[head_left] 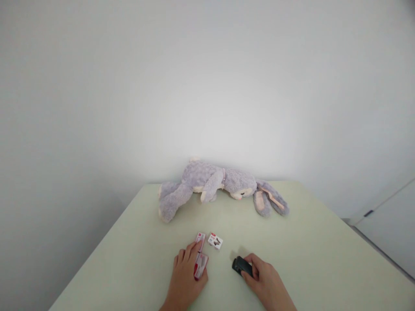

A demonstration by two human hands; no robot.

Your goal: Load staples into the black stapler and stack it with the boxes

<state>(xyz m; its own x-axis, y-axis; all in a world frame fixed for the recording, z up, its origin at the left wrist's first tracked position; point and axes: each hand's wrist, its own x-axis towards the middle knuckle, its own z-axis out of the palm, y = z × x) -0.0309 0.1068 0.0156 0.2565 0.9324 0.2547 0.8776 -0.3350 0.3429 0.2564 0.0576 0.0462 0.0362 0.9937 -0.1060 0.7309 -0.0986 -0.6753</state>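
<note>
My left hand [186, 274] curls over a small red-and-white staple box [201, 264], which sits between its thumb and fingers. Its index finger reaches onto another red-and-white box [201, 237] just beyond, partly covered by the finger. A white box [215, 241] with a red label and a dark picture on it lies a little to the right, touched by neither hand. In my right hand [264, 278] is a black stapler [242, 265], gripped between thumb and fingers, with its front end pointing left at the tabletop. The hidden undersides of both hands cannot be made out.
A grey plush rabbit [202, 175] lies on its side along the table's far edge, ears to the right. Behind the pale green table [129, 259] stands a plain white wall [207, 86]. A white panel [392, 224] with a dark handle is at the right.
</note>
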